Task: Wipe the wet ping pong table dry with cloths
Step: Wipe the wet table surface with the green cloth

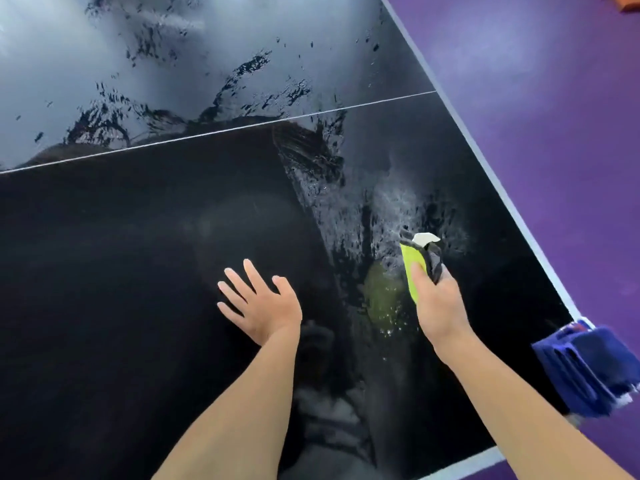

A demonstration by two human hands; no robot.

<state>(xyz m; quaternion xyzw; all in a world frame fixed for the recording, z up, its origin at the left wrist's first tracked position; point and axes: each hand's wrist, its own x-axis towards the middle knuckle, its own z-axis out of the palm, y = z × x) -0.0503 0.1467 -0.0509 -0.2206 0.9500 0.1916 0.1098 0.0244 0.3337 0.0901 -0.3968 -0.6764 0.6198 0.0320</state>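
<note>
The desk (138,271) fills most of my view, dark and glossy. A thin white line (214,133) crosses it from the left edge up toward the right border. Beyond that line the far half is streaked with water (249,67). My left hand (263,306) hovers flat over the dry-looking near half, fingers spread wide and straight, its grip on nothing. Just right of it a wet band (346,216) runs down the desk, with droplets and a greenish reflection (384,299). My right hand (440,303) has its grip curled round a yellow-green spray bottle (414,268), white nozzle pointing away from me over the wet patch. Farther right, folded blue cloths (588,368) sit at the desk's right edge, hanging partly over it. Purple floor (554,98) lies beyond.
</note>
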